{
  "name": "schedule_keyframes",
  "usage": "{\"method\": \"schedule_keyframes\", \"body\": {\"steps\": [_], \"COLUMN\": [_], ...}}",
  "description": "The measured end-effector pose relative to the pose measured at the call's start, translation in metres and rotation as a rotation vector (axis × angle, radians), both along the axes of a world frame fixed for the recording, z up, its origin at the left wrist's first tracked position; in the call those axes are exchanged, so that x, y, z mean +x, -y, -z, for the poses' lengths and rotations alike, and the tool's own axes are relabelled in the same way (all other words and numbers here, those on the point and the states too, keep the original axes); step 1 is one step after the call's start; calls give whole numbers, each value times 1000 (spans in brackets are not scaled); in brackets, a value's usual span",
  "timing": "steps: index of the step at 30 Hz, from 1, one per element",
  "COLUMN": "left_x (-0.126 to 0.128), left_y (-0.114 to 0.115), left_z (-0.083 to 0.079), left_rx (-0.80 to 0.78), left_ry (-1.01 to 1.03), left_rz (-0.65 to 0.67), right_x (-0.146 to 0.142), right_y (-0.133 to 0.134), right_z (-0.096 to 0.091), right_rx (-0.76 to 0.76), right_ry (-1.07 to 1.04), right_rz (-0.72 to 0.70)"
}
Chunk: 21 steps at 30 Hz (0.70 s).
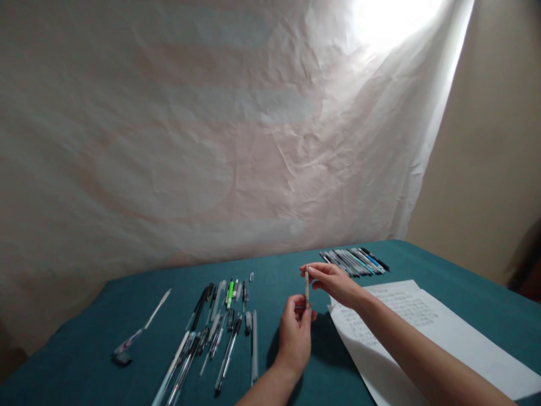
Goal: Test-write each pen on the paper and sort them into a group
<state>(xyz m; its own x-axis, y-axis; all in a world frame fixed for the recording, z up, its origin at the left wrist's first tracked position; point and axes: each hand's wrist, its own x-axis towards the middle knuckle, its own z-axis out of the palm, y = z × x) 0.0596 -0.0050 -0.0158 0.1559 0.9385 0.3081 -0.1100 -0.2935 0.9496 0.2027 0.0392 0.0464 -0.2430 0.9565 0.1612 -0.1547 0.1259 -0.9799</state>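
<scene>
Closest to me: the right forearm [422, 358], slanting in from the low right, above the paper sheets [469, 347]. Top sheet carries handwriting.

Edges: the paper's left edge runs diagonally just right of the left hand [296, 332]. Table's far edge is beyond both hands, in front of the wrinkled white backdrop [262, 141]. Right edge slopes away past the paper.

Room: strip of green tablecloth [270, 293] between left hand and the nearest grey pen [254, 347]. That pen borders the loose pen cluster [211, 332], left of the left hand, pens at mixed angles, some overlapping, one with a bright green body [230, 294]. More cloth far left, up to a dark small object [122, 359] with a pale strip; can't tell what it is. Beyond the right hand [332, 279]: pens side by side in a neat row [353, 262].

Pose: pale slim pen [307, 290] is up between the hands, near vertical, narrow tip on top. Left thumb and fingers closed around its lower end. Right thumb and fingers pinch the upper end, wrist over the paper's left corner. Can't tell how hard either grips.
</scene>
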Motion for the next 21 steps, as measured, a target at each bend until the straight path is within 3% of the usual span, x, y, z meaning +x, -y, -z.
{"method": "schedule_keyframes", "body": {"steps": [4,10,17,21], "left_x": [1,0,1,1], "left_y": [0,0,0,-1], "left_z": [-1,-2,-1,-1], "left_rx": [2,3,-13,-14], "left_ry": [4,12,-7,3], "left_rz": [1,-3,-4,0], "right_x": [-1,-2,-4,-5], "right_y": [-1,1,-2,2], "right_z": [3,3,6,3], "right_rx": [20,-19,20,9], "right_ry": [-41,-18,24,21], "right_rz": [49,-17,110,58]}}
